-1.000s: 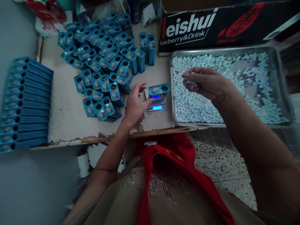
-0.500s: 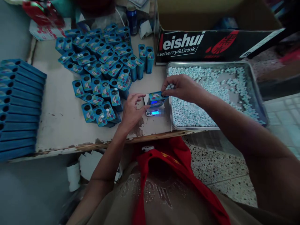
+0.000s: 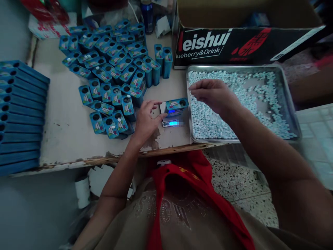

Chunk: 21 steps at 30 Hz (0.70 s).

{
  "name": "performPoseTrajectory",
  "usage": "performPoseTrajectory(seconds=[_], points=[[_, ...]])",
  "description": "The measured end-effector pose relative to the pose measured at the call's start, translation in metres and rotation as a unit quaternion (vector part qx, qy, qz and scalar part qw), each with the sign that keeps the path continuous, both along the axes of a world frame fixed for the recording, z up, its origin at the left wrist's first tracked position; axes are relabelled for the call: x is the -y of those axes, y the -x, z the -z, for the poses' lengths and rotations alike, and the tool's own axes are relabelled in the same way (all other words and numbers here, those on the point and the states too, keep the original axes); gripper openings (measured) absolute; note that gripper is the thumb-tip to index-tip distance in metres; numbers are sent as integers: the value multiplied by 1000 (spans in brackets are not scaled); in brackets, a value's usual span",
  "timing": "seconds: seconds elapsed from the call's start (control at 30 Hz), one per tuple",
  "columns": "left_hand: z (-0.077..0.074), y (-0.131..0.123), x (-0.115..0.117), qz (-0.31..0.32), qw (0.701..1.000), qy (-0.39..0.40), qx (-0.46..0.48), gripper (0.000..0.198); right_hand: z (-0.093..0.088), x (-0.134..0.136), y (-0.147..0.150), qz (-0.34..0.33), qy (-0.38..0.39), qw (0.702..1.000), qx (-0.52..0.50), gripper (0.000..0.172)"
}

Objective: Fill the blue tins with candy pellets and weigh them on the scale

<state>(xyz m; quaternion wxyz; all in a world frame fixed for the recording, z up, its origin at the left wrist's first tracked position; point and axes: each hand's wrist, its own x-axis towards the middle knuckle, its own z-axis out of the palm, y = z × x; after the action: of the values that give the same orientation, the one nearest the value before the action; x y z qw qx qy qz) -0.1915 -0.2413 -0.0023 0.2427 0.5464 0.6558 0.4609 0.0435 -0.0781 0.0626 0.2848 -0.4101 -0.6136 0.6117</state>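
A blue printed candy box with a round hole in its top stands on a small digital scale whose display glows blue. To the left of the scale, my left hand is open, fingers and thumb spread, the thumb tip close to the box's lower side. My right hand hovers over the left part of a metal tray, fingers stretched out to the left and nothing visible in them. Small pale-blue and white candies cover much of the tray.
Several blue boxes stand in a cluster left of the scale, some with white candies on top. More blue boxes lie stacked at the far left. Behind the tray sits a black carton. A blue can stands at the back.
My right hand has moved from the box's hole to the right, over the tray. The candies seen in its fingers no longer show. My left hand stays beside the scale.
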Motion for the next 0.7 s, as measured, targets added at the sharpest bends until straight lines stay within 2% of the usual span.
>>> performPoseTrajectory(seconds=[0.07,0.17,0.2,0.27,0.33,0.47,0.53,0.6,0.7], points=[[-5,0,2,-3,1000,-9,-10,40,6,-6,-16,112,131,981,-85,16],[-13,-2,4,-7,999,-17,-26,40,15,-5,-47,295,242,915,-133,27],[-16,-3,4,-7,999,-18,-31,39,19,-3,-57,338,266,894,-127,31],[-22,-7,2,-4,999,-18,-40,38,25,5,-75,369,308,869,-120,37],[-28,-11,-2,2,999,-18,-47,39,32,11,-88,344,333,870,-122,32],[-37,-18,-11,16,999,-14,-46,44,47,14,-96,195,332,918,-99,11],[-39,-18,-13,14,999,-7,-47,46,50,13,-92,120,308,940,-88,20],[-39,-18,-12,3,999,-2,-52,47,47,12,-83,70,262,959,-85,26],[-36,-15,-9,-12,998,7,-61,50,30,8,-64,-3,182,981,-73,23]])
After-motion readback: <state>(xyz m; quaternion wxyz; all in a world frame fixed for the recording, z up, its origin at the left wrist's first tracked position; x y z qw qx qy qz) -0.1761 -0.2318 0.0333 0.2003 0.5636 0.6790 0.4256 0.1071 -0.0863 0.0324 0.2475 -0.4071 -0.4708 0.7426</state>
